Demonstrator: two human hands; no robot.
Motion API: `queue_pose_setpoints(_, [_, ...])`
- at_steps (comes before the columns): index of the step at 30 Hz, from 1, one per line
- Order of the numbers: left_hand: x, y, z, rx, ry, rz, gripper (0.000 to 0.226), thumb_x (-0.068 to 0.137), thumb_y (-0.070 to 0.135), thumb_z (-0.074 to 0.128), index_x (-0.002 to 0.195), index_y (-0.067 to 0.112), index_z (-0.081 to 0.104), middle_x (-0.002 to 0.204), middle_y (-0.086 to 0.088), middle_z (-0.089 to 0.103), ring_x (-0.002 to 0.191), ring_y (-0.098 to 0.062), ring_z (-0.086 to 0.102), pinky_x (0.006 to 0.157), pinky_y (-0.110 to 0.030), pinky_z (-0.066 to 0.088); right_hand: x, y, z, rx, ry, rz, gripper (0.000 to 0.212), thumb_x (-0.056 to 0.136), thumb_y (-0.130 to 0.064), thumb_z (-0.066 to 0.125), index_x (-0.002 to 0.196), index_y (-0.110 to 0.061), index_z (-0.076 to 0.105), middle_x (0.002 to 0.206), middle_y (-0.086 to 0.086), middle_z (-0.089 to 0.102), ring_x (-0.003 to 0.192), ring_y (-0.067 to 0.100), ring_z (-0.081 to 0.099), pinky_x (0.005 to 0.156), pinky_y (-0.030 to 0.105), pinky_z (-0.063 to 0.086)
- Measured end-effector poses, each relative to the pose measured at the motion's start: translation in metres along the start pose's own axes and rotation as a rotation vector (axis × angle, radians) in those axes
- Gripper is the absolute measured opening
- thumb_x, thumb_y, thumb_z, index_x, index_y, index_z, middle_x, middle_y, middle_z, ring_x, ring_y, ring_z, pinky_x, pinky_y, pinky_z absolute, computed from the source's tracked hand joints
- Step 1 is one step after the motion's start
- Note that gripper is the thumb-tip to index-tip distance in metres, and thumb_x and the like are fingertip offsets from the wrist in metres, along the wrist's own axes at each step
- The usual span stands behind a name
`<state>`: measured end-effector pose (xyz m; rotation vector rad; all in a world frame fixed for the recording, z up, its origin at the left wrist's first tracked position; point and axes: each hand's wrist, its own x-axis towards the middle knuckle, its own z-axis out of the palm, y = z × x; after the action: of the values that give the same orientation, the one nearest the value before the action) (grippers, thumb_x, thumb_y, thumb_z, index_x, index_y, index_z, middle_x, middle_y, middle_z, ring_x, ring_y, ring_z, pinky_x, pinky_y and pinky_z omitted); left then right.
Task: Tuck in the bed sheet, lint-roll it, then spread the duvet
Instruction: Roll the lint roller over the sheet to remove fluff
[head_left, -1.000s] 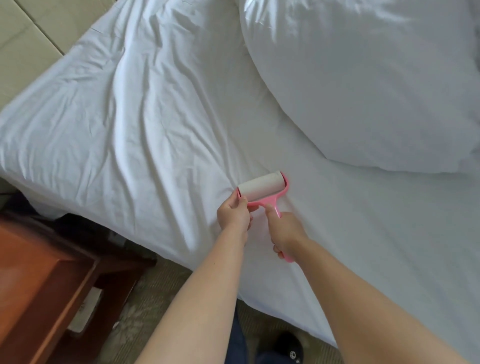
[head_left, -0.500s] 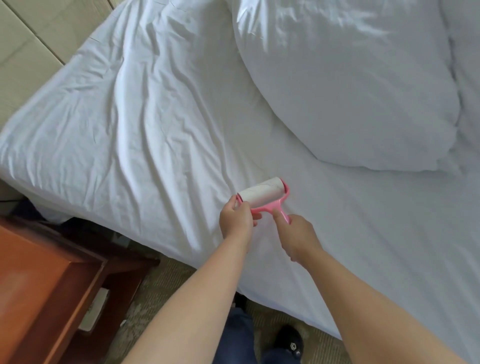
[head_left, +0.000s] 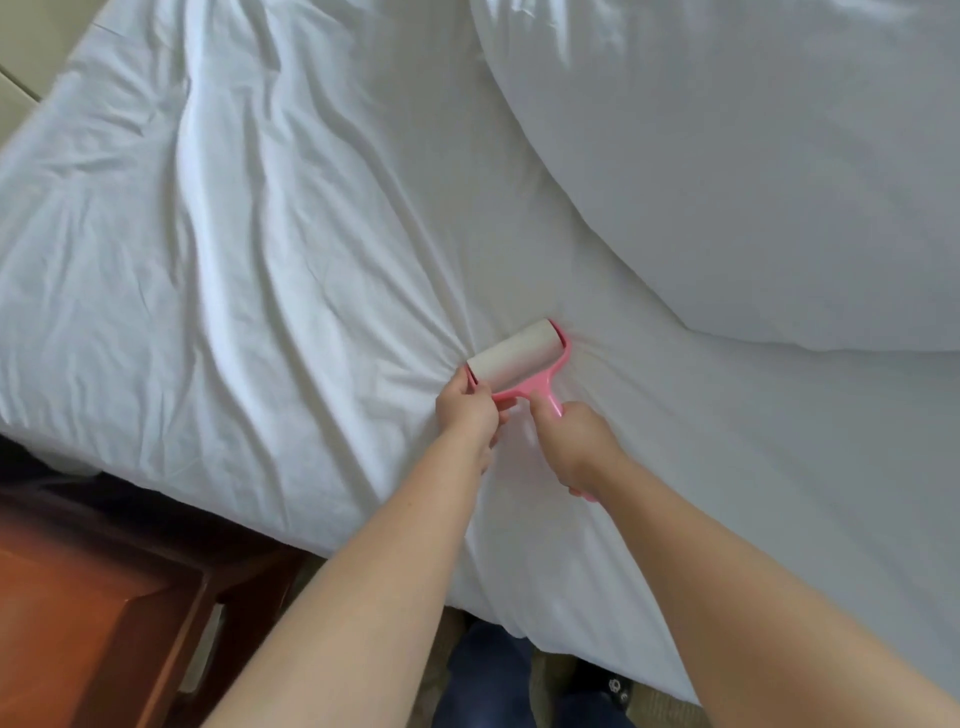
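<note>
A pink lint roller with a pale paper roll lies on the wrinkled white bed sheet near the bed's front edge. My right hand is closed around its pink handle. My left hand pinches the left end of the roll and frame. A bulky white duvet is heaped at the upper right of the bed.
A reddish-brown wooden nightstand stands at the lower left, close to the bed's edge. Carpet and my dark trousers and shoe show at the bottom. A beige panelled wall is at the top left.
Both hands and the roller have stayed close together on the sheet, shifting slightly up the bed. The view has dipped and moved closer.
</note>
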<state>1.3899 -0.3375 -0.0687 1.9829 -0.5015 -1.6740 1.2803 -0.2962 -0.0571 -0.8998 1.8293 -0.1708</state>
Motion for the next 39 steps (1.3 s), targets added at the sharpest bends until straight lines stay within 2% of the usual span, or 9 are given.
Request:
queue_pose_setpoints(7, [0.027,0.018,-0.003,-0.012,0.026,0.027,0.042,0.104,0.015,0.034,0.141,0.031,0.043,0.113,-0.011,0.069,0.030,0.000,0.048,0.033,-0.012,0.032,0.027,-0.019,0.008,-0.027,0.033,-0.009,0.052,0.093,-0.061,0.031,0.078,-0.014,0.049,0.069,0.002,0.051,0.059,0.022,0.050,0.058,0.032,0.044])
queue_pose_setpoints(11, [0.029,0.013,-0.003,-0.052,0.040,0.066,0.037,0.103,0.020,0.037,0.138,0.030,0.047,0.105,-0.014,0.071,0.031,-0.002,0.047,0.036,-0.015,0.035,0.029,-0.017,0.008,-0.036,0.041,-0.030,0.050,0.093,-0.060,0.030,0.070,-0.017,0.042,0.066,0.001,0.047,0.058,0.023,0.047,0.059,0.034,0.044])
queue_pose_setpoints(15, [0.023,0.012,-0.003,-0.076,0.057,0.087,0.036,0.103,0.019,0.038,0.136,0.030,0.048,0.091,-0.014,0.072,0.031,-0.002,0.044,0.041,-0.018,0.036,0.027,-0.017,0.006,-0.024,0.029,-0.046,0.050,0.093,-0.061,0.030,0.074,-0.017,0.045,0.070,0.002,0.050,0.061,0.023,0.051,0.059,0.032,0.046])
queue_pose_setpoints(21, [-0.006,-0.010,0.004,-0.049,0.098,0.120,0.040,0.103,0.022,0.040,0.143,0.029,0.042,0.088,-0.015,0.071,0.031,-0.005,0.044,0.042,-0.021,0.035,0.002,0.005,0.001,0.109,-0.048,-0.011,0.051,0.093,-0.062,0.031,0.077,-0.015,0.044,0.070,0.006,0.050,0.054,0.021,0.045,0.045,0.023,0.035])
queue_pose_setpoints(25, [-0.040,-0.046,0.017,-0.029,0.117,0.097,0.042,0.103,0.025,0.040,0.145,0.029,0.039,0.074,-0.005,0.068,0.046,-0.013,0.044,0.044,-0.021,0.037,-0.029,0.041,-0.011,0.098,-0.104,-0.014,0.051,0.095,-0.059,0.031,0.078,-0.014,0.047,0.067,0.006,0.049,0.053,0.021,0.045,0.045,0.023,0.034])
queue_pose_setpoints(28, [-0.077,-0.080,0.032,-0.033,0.131,0.085,0.042,0.103,0.025,0.039,0.145,0.029,0.039,0.075,-0.003,0.069,0.052,-0.013,0.048,0.048,-0.023,0.041,-0.059,0.079,-0.022,0.093,-0.142,-0.003,0.052,0.095,-0.061,0.029,0.073,-0.016,0.045,0.063,0.005,0.046,0.048,0.019,0.039,0.044,0.024,0.032])
queue_pose_setpoints(32, [-0.118,-0.127,0.054,-0.063,0.154,0.062,0.043,0.103,0.025,0.039,0.146,0.027,0.038,0.082,-0.007,0.071,0.056,-0.013,0.051,0.051,-0.024,0.043,-0.091,0.133,-0.034,0.072,-0.178,0.024,0.055,0.094,-0.063,0.027,0.084,-0.014,0.048,0.063,0.004,0.044,0.049,0.017,0.037,0.044,0.025,0.031])
queue_pose_setpoints(35, [-0.148,-0.158,0.069,-0.064,0.155,0.043,0.042,0.103,0.026,0.040,0.145,0.028,0.039,0.085,-0.008,0.071,0.055,-0.012,0.052,0.053,-0.024,0.045,-0.115,0.168,-0.045,0.000,-0.181,-0.008,0.056,0.095,-0.063,0.024,0.079,-0.015,0.046,0.064,0.002,0.044,0.050,0.016,0.039,0.044,0.024,0.032])
queue_pose_setpoints(39, [-0.178,-0.172,0.081,-0.018,0.189,0.095,0.040,0.104,0.025,0.038,0.144,0.023,0.043,0.096,-0.008,0.071,0.054,-0.008,0.056,0.050,-0.021,0.044,-0.139,0.190,-0.060,-0.120,-0.050,-0.151,0.056,0.095,-0.063,0.022,0.070,-0.018,0.043,0.069,-0.002,0.045,0.061,0.014,0.043,0.059,0.029,0.037])
